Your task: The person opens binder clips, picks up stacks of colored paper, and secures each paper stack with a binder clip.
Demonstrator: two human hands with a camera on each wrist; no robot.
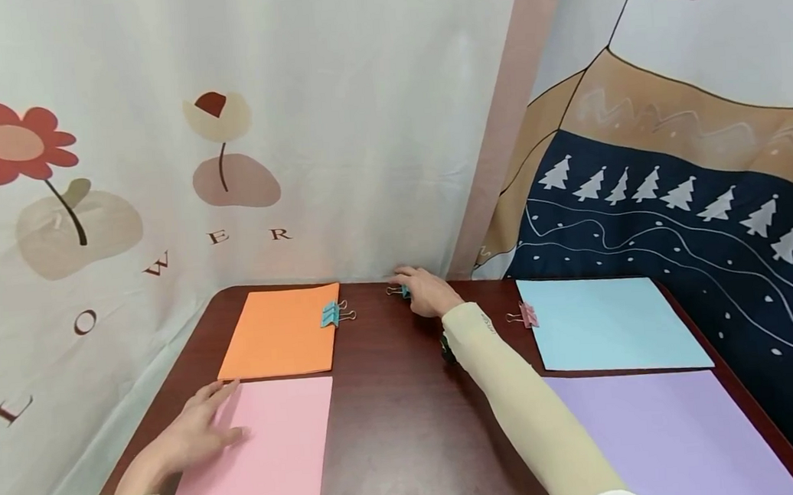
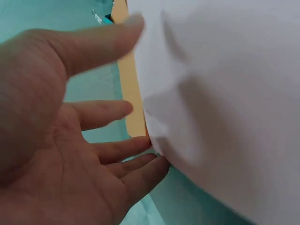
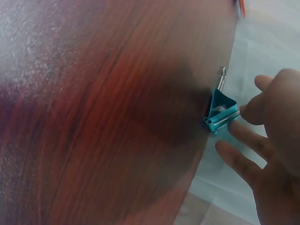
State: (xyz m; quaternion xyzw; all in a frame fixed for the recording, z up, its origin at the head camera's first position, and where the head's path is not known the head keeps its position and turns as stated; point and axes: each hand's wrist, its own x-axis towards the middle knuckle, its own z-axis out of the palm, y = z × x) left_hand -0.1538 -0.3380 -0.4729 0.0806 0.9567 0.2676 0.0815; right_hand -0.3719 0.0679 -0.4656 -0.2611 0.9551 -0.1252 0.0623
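At the table's far edge, my right hand [image 1: 429, 291] pinches a wire handle of a teal binder clip [image 3: 222, 111] between thumb and finger. The clip's other handle points away from the hand over the wood. My left hand [image 1: 198, 430] is spread at the left edge of the pink paper [image 1: 279, 447], fingers nearly straight. In the left wrist view, its fingertips [image 2: 159, 164] touch the paper's corner while the thumb stays apart. Beyond lies orange paper [image 1: 281, 332], with another teal binder clip [image 1: 330, 314] on its right edge.
On the right, light blue paper [image 1: 616, 324] carries a pink binder clip [image 1: 529, 315] on its left edge. Purple paper [image 1: 665, 428] lies nearer, partly behind the right sleeve. Printed curtains [image 1: 360, 127] hang right behind the dark wooden table [image 1: 389, 432].
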